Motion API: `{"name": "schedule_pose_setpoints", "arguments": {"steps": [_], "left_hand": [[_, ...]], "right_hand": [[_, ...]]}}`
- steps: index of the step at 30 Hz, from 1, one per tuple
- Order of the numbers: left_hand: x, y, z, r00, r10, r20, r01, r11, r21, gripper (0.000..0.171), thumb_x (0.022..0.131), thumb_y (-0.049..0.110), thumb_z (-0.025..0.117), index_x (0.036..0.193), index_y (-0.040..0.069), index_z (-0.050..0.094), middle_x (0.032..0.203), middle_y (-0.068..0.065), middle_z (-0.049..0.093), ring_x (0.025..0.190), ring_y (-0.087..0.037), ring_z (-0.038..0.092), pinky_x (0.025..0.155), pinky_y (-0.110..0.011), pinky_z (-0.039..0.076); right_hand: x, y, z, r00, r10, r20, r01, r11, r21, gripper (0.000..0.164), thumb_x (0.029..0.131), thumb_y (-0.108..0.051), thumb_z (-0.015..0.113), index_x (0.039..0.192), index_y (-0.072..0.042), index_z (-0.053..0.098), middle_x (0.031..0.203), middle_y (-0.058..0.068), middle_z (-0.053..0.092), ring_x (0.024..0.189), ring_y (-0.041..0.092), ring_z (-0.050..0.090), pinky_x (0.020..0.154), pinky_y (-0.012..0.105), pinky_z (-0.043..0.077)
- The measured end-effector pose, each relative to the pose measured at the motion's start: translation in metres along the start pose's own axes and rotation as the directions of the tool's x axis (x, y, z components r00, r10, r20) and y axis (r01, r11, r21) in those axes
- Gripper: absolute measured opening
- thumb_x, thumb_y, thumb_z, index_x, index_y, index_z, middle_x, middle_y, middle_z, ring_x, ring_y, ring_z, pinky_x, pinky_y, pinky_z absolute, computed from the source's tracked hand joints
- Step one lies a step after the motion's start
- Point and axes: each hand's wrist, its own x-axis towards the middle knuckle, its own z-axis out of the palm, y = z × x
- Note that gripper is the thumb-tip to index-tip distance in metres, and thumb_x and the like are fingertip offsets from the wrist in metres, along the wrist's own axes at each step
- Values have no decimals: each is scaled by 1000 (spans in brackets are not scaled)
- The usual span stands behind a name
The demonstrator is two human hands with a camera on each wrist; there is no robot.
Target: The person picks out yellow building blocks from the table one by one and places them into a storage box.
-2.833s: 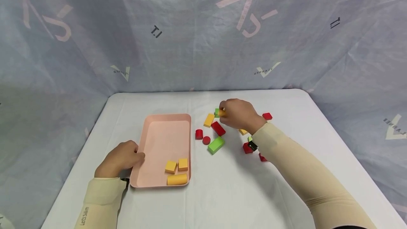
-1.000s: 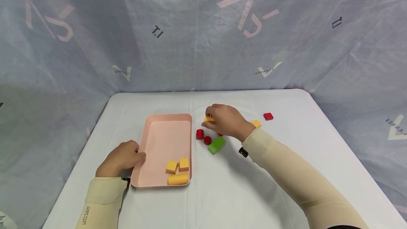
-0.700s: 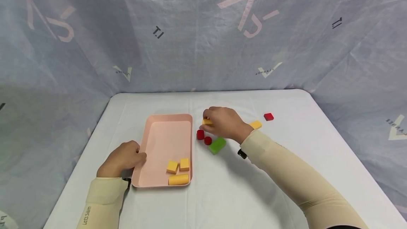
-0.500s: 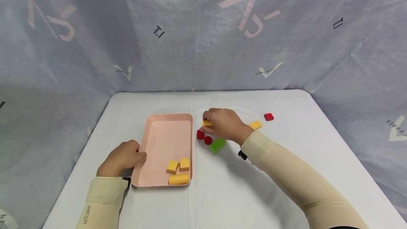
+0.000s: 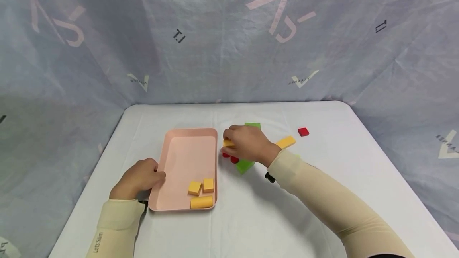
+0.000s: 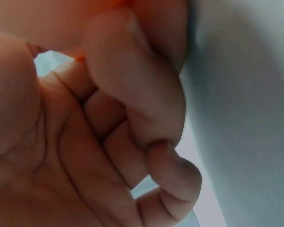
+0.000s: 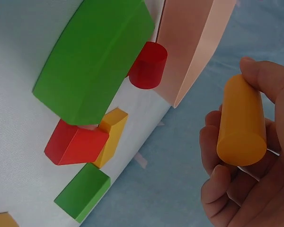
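A yellow cylinder [image 7: 241, 124] is held between the thumb and curled fingers of the right grip [image 5: 247, 143], just right of the pink tray [image 5: 184, 158] and near a red cylinder [image 7: 148, 68] and a green block [image 5: 245, 166]. The tray's left edge is pinched by the left grip [image 5: 138, 179], and two yellow cubes [image 5: 195, 188] and a lying yellow roll [image 5: 201, 202] are contained in the tray's near right corner. Farther right on the white surface [image 5: 269, 218], a red piece [image 5: 303, 131] is seen.
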Motion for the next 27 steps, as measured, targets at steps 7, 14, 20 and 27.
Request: {"name": "schedule_pose_setpoints", "arguments": {"steps": [7,14,20,27], "left_hand": [[1,0,0,1000,1,-5,-1,1000,7,20,74,18,56,59,12,44,53,0,40,46,-16,38,40,-30,28],[0,-1,0,1000,5,-1,-5,1000,8,20,74,18,56,59,12,45,53,0,41,46,-16,39,40,-30,29],[-1,-1,-1,1000,-3,9,3,1000,-1,19,75,18,56,59,11,46,53,-1,43,46,-17,40,40,-30,30],[0,-1,-1,1000,4,3,-4,1000,-11,21,74,17,56,58,12,43,52,0,39,45,-15,37,40,-29,28]], "right_hand": [[1,-5,0,1000,-24,-4,24,1000,11,32,81,-51,67,93,-22,59,79,-11,47,61,4,44,47,26,42],[5,-11,3,998,-65,-10,65,998,2,27,83,-48,66,93,-24,58,78,-12,45,61,4,43,47,25,41],[8,-18,5,995,-96,-31,97,995,28,28,83,-45,67,97,-23,58,80,-12,45,64,4,43,49,24,42],[9,-27,6,991,-126,-43,128,991,47,31,80,-39,73,103,-21,61,87,-10,49,72,5,45,59,26,46]]}}
